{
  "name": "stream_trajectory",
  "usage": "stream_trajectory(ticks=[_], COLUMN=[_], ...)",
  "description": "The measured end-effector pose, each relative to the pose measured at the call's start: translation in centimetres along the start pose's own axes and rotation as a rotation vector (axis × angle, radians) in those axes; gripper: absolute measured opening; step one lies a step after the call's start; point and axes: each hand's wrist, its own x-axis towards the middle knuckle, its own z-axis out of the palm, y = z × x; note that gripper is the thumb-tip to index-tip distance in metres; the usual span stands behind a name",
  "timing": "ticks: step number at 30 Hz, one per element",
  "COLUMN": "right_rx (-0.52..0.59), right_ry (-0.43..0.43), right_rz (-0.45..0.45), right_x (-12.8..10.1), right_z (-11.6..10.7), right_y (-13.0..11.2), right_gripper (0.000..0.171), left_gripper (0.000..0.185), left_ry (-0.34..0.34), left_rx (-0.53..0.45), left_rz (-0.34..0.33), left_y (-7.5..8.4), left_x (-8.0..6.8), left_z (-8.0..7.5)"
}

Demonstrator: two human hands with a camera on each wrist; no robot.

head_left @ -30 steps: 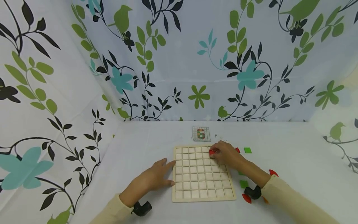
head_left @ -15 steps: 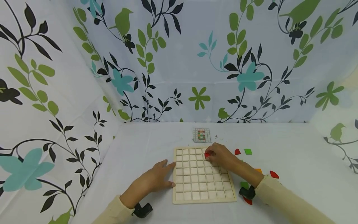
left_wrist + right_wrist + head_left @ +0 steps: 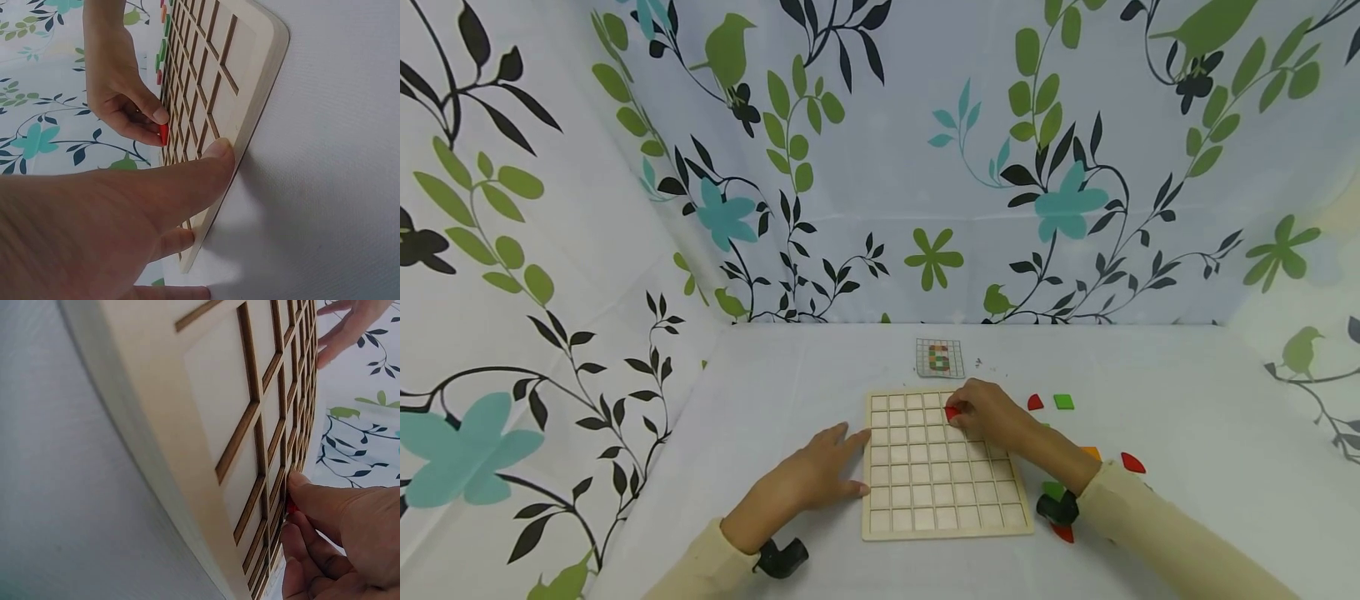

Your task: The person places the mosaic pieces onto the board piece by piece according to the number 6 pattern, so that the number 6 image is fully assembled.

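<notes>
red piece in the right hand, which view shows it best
The left wrist view: the red piece shows edge-on, pinched by the right hand against the wooden grid board. The head view shows a small red spot; the right wrist view only a sliver.

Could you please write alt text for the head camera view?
A right hand pinches a red piece over a wooden grid board, while the left hand rests flat against the board's left edge. Loose red and green pieces lie right of it.
</notes>
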Motion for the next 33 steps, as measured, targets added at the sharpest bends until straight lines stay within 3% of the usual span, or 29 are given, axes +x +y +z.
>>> stream_trajectory(ticks=[10,24,33], right_rx=[0.048,0.004,0.038], right_ry=[-0.003,0.010,0.044], right_rz=[-0.036,-0.035,0.066], right_x=[0.4,0.1,-1.1], right_z=[0.2,0.1,-1.7], right_y=[0.3,-0.2,0.9], right_gripper=[0.022,0.022,0.029], left_gripper=[0.079,0.078,0.080], left_ry=[0.010,0.014,-0.003], left_rx=[-0.001,-0.004,-0.030], left_rz=[0.004,0.021,-0.001], left_y=[-0.1,-0.1,-0.1], left_x=[0.2,-0.1,0.0], left_z=[-0.1,-0.2,0.1])
